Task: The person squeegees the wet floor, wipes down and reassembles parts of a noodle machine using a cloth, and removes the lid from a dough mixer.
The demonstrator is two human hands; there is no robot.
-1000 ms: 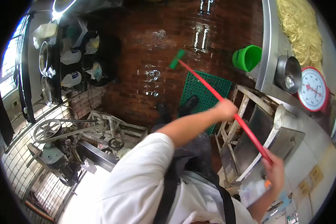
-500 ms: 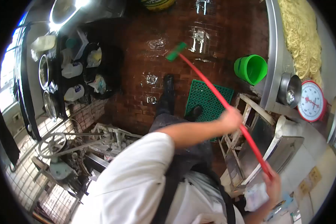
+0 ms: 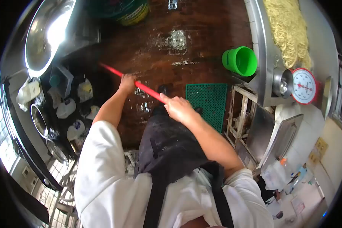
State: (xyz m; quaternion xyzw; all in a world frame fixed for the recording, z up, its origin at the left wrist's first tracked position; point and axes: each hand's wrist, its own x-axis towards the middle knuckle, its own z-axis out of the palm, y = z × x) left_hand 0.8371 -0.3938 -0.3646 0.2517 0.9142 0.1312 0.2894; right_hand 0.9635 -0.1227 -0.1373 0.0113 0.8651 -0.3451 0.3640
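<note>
Both my hands grip the red handle of a long-handled floor brush [image 3: 148, 90], which slants across in front of my legs toward the dark area at the left. My left hand [image 3: 128, 83] is wrapped round the handle farther along it. Closer to my body, my right hand [image 3: 177, 108] closes round its near end. The far end of the handle fades into shadow, and the brush's green head, visible earlier, cannot be made out now. Under the brush lies the wet, dark red-brown brick floor [image 3: 201, 45].
A green bucket [image 3: 241, 61] stands at the right, near a green perforated mat [image 3: 207, 102]. Along the counter are noodles [image 3: 288, 34], a metal bowl [image 3: 283, 82] and a red-rimmed scale [image 3: 304, 86]. Jugs [image 3: 66, 108] and pans crowd the left; a large tub [image 3: 135, 13] sits ahead.
Both hands have swung the brush from right to left, and its green head has gone from the middle of the floor into the dark left side. My view has shifted too.
</note>
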